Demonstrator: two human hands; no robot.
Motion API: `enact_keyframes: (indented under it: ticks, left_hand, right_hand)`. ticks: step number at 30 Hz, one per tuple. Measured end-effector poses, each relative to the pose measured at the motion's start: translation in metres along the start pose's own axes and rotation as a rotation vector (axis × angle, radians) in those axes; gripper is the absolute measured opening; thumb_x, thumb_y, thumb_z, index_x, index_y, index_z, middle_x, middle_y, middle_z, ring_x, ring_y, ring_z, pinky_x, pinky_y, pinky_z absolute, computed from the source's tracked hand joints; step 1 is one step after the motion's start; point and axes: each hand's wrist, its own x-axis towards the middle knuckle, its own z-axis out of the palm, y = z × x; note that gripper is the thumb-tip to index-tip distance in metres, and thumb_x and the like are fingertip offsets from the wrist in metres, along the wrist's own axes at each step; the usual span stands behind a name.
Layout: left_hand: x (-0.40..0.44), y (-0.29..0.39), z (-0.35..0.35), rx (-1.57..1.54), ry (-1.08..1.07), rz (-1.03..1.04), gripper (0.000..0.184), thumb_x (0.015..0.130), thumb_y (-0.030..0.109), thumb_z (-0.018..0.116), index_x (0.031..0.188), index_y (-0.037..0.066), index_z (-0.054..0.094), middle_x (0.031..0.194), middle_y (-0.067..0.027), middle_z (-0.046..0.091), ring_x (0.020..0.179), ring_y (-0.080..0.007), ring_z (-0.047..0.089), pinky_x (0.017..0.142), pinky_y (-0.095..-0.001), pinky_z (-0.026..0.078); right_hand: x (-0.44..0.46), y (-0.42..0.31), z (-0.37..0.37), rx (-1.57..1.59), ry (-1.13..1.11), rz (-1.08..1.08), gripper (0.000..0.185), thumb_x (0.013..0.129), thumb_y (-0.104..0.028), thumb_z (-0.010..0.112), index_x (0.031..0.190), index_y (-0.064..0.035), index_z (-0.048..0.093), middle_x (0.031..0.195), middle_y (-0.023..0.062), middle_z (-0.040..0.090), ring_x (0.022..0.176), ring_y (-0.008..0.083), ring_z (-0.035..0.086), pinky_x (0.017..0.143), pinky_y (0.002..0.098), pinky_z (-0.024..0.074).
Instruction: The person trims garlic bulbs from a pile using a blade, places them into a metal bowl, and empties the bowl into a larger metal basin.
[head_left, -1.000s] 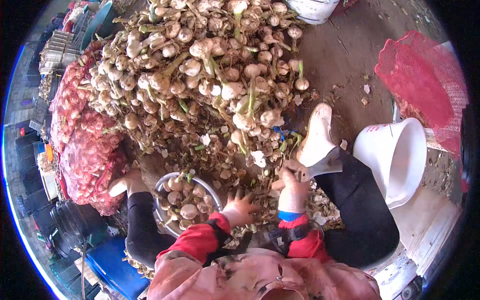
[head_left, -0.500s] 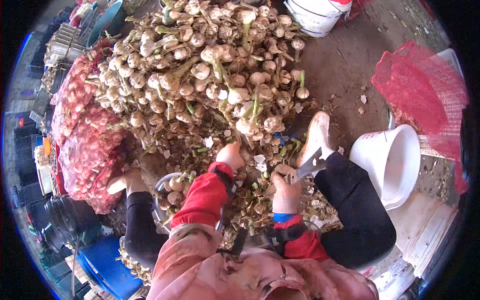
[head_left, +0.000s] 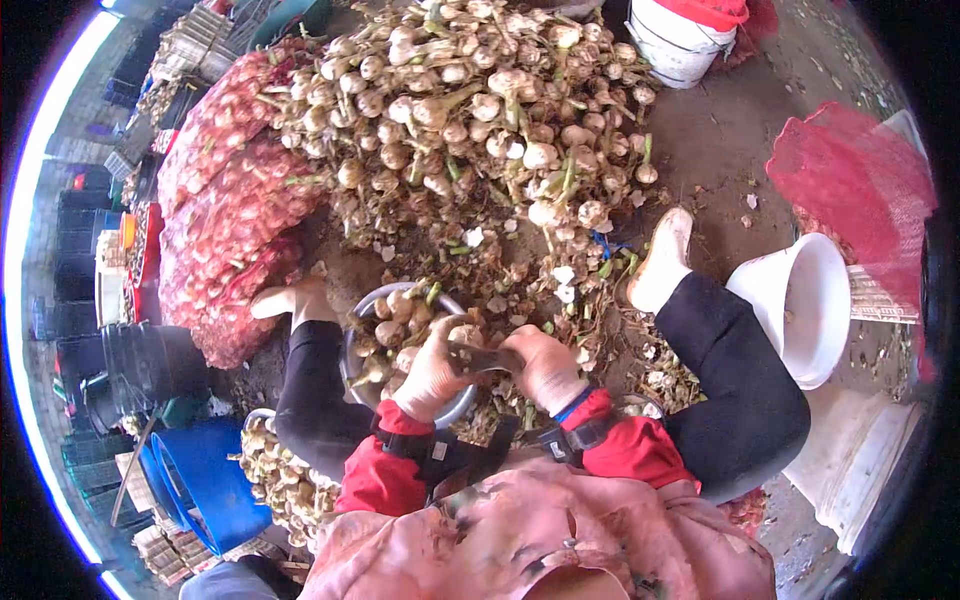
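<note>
My left hand has come back from the garlic pile to the metal bowl, and my right hand has swung the knife in to meet it. My right is closed round the handle, the blade reaching to my left fingers. Those are curled — whether they pinch a bulb, I cannot tell. Loose garlic bulbs fill the bowl just left of that hand; the pile lies beyond both.
</note>
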Motion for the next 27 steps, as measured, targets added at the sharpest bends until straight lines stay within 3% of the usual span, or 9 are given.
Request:
enact_keyframes:
  ticks: [3,10,12,15,16,17,19,22,27]
  left_hand:
    - [-0.011,-0.009,0.0,0.231,0.101,0.281,0.067,0.069,0.014,0.084,0.125,0.002,0.05,0.109,-0.0077,0.061,0.101,-0.0176,0.058,0.088,-0.0314,0.048]
    - [-0.019,-0.036,-0.004,0.509,0.155,0.536,0.065,0.068,0.019,0.087,0.12,0.004,0.051,0.112,-0.0072,0.062,0.098,-0.0157,0.061,0.084,-0.0297,0.05]
    - [-0.023,-0.043,0.001,0.16,0.098,0.411,0.067,0.065,0.016,0.087,0.12,0.004,0.05,0.107,-0.007,0.062,0.095,-0.0165,0.06,0.083,-0.0301,0.05]
    - [-0.034,-0.04,0.003,0.494,0.208,0.372,0.072,0.059,0.01,0.085,0.122,0.004,0.049,0.107,-0.007,0.06,0.096,-0.0165,0.059,0.086,-0.0305,0.049]
    - [-0.044,-0.024,0.007,0.435,0.231,0.375,0.076,0.056,0.007,0.086,0.123,0.005,0.049,0.109,-0.0065,0.059,0.098,-0.0166,0.058,0.089,-0.0307,0.049]
    - [-0.049,-0.02,0.003,0.165,0.159,0.286,0.078,0.055,0.007,0.086,0.123,0.005,0.049,0.111,-0.0055,0.058,0.101,-0.017,0.057,0.091,-0.0314,0.048]
    - [-0.051,-0.025,-0.012,-0.092,0.121,0.221,0.089,0.052,0.011,0.09,0.129,0.006,0.047,0.116,-0.0032,0.056,0.108,-0.0181,0.055,0.095,-0.0329,0.046]
    - [-0.056,-0.03,-0.018,-0.557,0.072,0.18,0.108,0.051,0.023,0.094,0.14,0.003,0.038,0.117,-0.0055,0.056,0.107,-0.0195,0.057,0.095,-0.0338,0.047]
    - [-0.042,-0.043,-0.02,-0.679,0.118,0.259,0.109,0.056,0.026,0.093,0.143,0.0,0.033,0.113,-0.007,0.058,0.101,-0.0194,0.06,0.089,-0.0336,0.051]
  right_hand:
    - [0.001,-0.016,0.004,-0.044,-0.072,-0.013,0.021,0.071,-0.007,0.068,0.092,-0.0118,0.068,0.096,0.0114,0.063,0.09,0.035,0.063,0.077,0.0444,0.0512]
    - [-0.001,-0.025,0.01,-0.23,-0.106,-0.051,0.016,0.074,-0.007,0.064,0.089,-0.0122,0.067,0.091,0.0136,0.061,0.086,0.037,0.063,0.076,0.0463,0.051]
    - [-0.001,-0.019,0.011,-0.234,-0.111,-0.035,0.017,0.074,-0.007,0.063,0.089,-0.0122,0.067,0.091,0.0135,0.06,0.086,0.0372,0.062,0.075,0.0467,0.0507]
    - [0.0,0.017,0.022,-0.15,0.091,-0.029,0.025,0.071,-0.005,0.065,0.095,-0.0119,0.068,0.096,0.0139,0.065,0.09,0.0337,0.065,0.075,0.0417,0.0527]
    - [0.004,0.038,0.011,-0.211,-0.018,0.278,0.023,0.073,-0.005,0.061,0.095,-0.0097,0.068,0.094,0.0161,0.068,0.089,0.0332,0.066,0.078,0.0393,0.0531]
    - [0.0,0.059,0.004,-0.137,0.172,0.452,0.029,0.076,-0.007,0.058,0.101,-0.0103,0.071,0.094,0.0196,0.068,0.092,0.0361,0.066,0.082,0.0425,0.0525]
    - [0.016,0.086,0.005,0.0,0.346,0.565,0.014,0.078,-0.011,0.064,0.091,-0.006,0.067,0.084,0.0186,0.068,0.078,0.039,0.067,0.07,0.0458,0.0521]
    - [0.013,0.084,0.017,-0.021,0.446,0.271,0.015,0.078,-0.017,0.07,0.088,-0.0072,0.065,0.084,0.0175,0.066,0.078,0.0372,0.064,0.069,0.0431,0.0506]
    - [0.005,0.042,0.016,0.181,0.383,0.236,0.014,0.075,-0.003,0.069,0.088,-0.0073,0.066,0.083,0.0082,0.067,0.077,0.0232,0.065,0.069,0.0352,0.0507]
